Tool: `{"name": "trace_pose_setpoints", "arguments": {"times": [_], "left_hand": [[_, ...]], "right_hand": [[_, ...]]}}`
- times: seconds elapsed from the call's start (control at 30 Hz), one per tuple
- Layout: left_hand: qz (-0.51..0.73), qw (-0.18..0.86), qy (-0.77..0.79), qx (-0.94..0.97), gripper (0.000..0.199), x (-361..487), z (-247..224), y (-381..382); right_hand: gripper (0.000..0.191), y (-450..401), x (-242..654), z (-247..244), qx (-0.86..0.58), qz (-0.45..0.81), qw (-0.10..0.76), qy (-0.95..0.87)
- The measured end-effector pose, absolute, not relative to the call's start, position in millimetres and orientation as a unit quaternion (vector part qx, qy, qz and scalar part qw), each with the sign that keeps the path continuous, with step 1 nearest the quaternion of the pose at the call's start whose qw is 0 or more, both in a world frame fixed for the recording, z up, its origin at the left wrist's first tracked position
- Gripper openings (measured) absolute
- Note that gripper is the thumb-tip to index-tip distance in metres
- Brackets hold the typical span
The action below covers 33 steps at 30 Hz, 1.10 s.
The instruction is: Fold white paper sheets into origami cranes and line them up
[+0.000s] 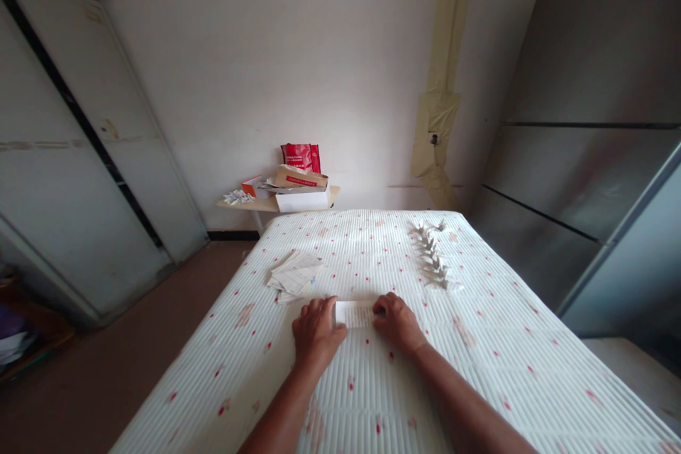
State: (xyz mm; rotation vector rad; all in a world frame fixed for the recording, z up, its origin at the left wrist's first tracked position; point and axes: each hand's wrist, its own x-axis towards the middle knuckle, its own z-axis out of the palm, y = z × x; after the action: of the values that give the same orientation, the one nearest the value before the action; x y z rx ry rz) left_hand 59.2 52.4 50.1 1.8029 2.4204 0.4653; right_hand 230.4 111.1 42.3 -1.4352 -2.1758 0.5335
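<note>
A small piece of printed paper point(355, 314) lies on the bed between my two hands, apparently folded, with a plain white strip along its far side. At its left end, my left hand point(318, 330) grips the edge between thumb and fingers. My right hand point(398, 323) has its fingers curled around the right end, partly hiding it. Further off to the left rests a loose pile of printed paper sheets point(295, 273). On the right, several folded paper cranes point(433, 259) stand in a row running away from me.
Beneath everything is a bed point(372, 390) with a white ribbed, red-dotted cover. Behind it, a small table point(266, 204) holds a white box point(303, 200), a red bag point(301, 157) and a heap of small white pieces point(239, 196). Cabinets flank both sides.
</note>
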Motion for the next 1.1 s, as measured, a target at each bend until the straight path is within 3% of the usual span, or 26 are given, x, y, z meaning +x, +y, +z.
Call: {"name": "trace_pose_setpoints", "arguments": {"times": [0.47, 0.77, 0.9, 1.1], "left_hand": [[0.291, 0.016, 0.714, 0.636, 0.038, 59, 41, 44], [0.296, 0.027, 0.701, 0.648, 0.023, 61, 49, 42], [0.279, 0.057, 0.675, 0.680, 0.030, 61, 50, 39], [0.287, 0.072, 0.613, 0.733, 0.040, 57, 41, 35]], "right_hand": [[0.058, 110, 247, 47, -0.437, 0.304, 0.327, -0.780], [0.049, 102, 244, 51, -0.395, 0.261, 0.335, -0.814], [0.035, 99, 249, 57, -0.358, 0.254, 0.273, -0.856], [0.036, 95, 256, 63, -0.328, 0.234, 0.217, -0.889]]}}
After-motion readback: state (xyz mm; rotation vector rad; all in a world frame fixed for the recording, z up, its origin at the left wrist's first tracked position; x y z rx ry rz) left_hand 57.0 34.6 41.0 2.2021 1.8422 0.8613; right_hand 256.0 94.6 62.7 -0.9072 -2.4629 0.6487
